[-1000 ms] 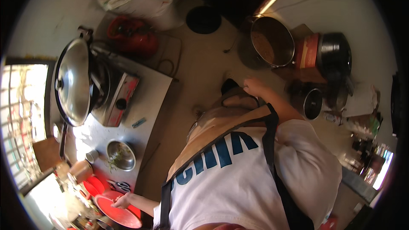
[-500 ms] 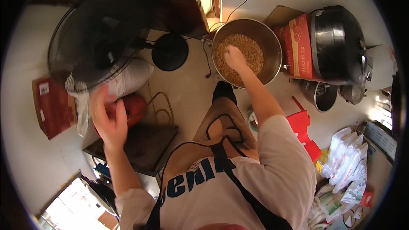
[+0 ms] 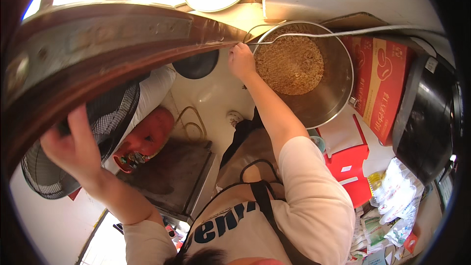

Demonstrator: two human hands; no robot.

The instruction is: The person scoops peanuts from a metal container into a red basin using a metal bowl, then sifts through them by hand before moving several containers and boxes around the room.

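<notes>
My right hand [image 3: 241,61] is beside the left rim of a large metal pot [image 3: 338,81], its fingers closed where a grey cable [image 3: 338,33] meets the end of a brown door edge [image 3: 127,51]. What sits between the fingers is hidden. Brown, crumbly grain [image 3: 289,64] covers the pot's bottom. At the left, my left hand [image 3: 73,149] has its fingers spread, close under the door edge and in front of a black fan [image 3: 115,118]. Nothing shows in that hand, which is slightly blurred.
A red gas cylinder [image 3: 147,137] stands by a dark-topped low cabinet [image 3: 171,176]. Right of the pot are a red carton [image 3: 385,83] and a black appliance [image 3: 424,113]. Nearer are a red plastic stool [image 3: 348,167] and white plastic bags [image 3: 397,191].
My right hand has left the grain and moved left outside the pot rim. My left hand has shifted left. The view has moved forward, and the brown door edge now crosses the upper left.
</notes>
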